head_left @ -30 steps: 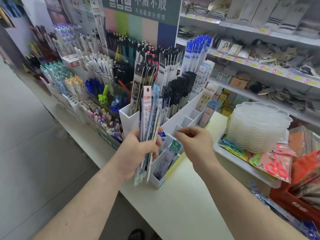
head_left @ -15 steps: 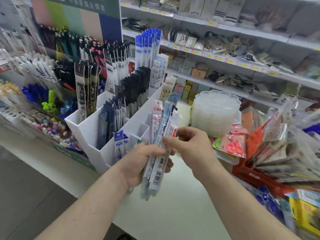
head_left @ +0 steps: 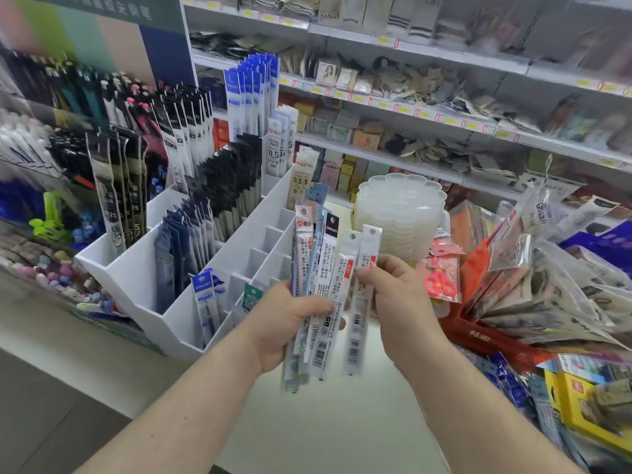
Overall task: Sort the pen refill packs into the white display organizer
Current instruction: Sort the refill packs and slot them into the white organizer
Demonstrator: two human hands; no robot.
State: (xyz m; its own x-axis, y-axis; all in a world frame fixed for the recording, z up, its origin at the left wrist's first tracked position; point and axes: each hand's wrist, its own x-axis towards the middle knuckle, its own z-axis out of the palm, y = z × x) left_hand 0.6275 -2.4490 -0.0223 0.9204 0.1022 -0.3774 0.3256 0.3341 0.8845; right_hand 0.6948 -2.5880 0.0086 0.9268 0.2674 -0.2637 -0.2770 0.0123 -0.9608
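Observation:
My left hand (head_left: 284, 323) grips a bunch of several pen refill packs (head_left: 313, 268), upright and fanned out, in front of me over the counter. My right hand (head_left: 393, 295) pinches one clear refill pack (head_left: 357, 323) with a red label, drawn a little to the right of the bunch. The white display organizer (head_left: 136, 275) stands to the left on the counter. Its back and left compartments hold black, dark blue and blue refill packs (head_left: 222, 196). Several small front compartments (head_left: 270, 248) on its right side look bare.
A stack of clear scalloped plastic trays (head_left: 400, 217) stands behind my hands. A red basket (head_left: 492, 340) of plastic-bagged goods and pink scissors packs (head_left: 441, 282) sit to the right. Pens fill racks (head_left: 51, 131) on the left. Store shelves (head_left: 410, 104) run along the back.
The view has swung right and my hands have risen from the organizer. My right hand has taken hold of one pack and drawn it sideways out of the bunch.

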